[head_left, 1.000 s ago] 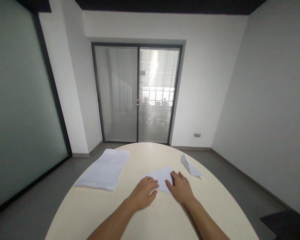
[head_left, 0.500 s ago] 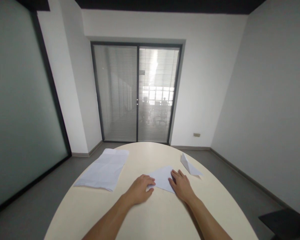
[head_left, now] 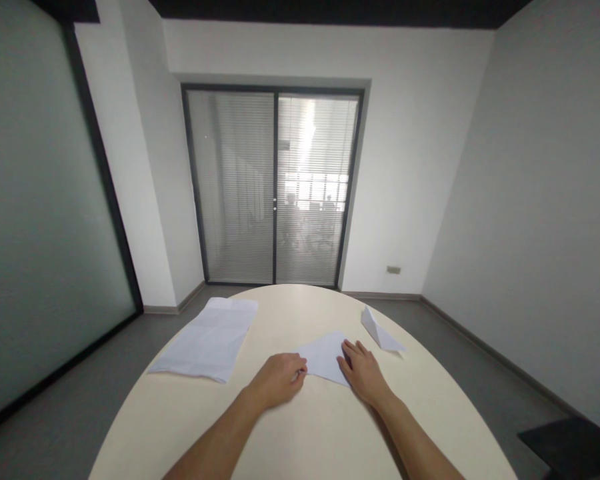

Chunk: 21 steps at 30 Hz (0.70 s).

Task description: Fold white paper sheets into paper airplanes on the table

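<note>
folded white paper sheet (head_left: 325,357), lying on the round cream tabletop (head_left: 307,433). left hand (head_left: 281,379): fingers curled, pinching the sheet's left corner. right hand (head_left: 364,371): fingers extended, unclenched, resting on its right edge. at left, a creased rectangular white paper (head_left: 207,340); at right, an angular folded white paper piece (head_left: 379,335).

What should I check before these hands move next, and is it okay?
1. Bare right hand on the flat white angular paper sheet: ok, resting on its right side.
2. Bare left hand at that sheet's left end: ok.
3. Left hand's pinch: cannot tell, contact is hidden.
4. White creased rectangular paper away from the round cream table's edge: not ok, it reaches the rim.
5. Small folded white paper apart from the right hand: ok.
</note>
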{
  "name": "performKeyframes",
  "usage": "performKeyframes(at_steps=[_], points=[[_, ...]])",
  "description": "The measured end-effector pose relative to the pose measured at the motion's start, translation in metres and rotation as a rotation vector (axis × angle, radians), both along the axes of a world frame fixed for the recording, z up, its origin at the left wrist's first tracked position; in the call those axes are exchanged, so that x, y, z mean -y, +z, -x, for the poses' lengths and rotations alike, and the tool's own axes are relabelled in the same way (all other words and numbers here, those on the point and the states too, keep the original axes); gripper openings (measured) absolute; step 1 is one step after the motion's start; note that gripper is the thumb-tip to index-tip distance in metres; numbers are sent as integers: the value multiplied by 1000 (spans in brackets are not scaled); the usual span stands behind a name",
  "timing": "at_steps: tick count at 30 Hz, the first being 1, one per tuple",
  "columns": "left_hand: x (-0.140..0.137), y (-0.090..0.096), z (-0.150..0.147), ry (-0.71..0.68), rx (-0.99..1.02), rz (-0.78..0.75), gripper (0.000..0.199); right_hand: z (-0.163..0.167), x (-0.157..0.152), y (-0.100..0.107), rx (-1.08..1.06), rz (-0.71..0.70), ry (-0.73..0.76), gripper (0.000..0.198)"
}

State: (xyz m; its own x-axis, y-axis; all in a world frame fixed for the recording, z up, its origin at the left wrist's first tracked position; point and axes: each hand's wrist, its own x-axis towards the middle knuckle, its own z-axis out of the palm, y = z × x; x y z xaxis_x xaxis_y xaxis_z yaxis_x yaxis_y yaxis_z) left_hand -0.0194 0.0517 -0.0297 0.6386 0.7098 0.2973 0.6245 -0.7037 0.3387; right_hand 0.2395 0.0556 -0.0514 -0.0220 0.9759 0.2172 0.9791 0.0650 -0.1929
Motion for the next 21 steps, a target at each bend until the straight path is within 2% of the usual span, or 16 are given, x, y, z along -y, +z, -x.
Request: performKeyframes(at_steps=[7, 10, 15, 21], points=[[4, 8, -4, 88, -62, -62, 30, 1, 3, 5, -17, 14, 26, 51], [4, 9, -5, 85, -56, -84, 26, 3, 6, 9, -25, 13, 34, 54], [4, 9, -5, 81, -40, -67, 21, 6, 9, 14, -24, 29, 29, 56], [0, 3, -5, 107, 8, -32, 23, 6, 8, 12, -19, 35, 24, 57]])
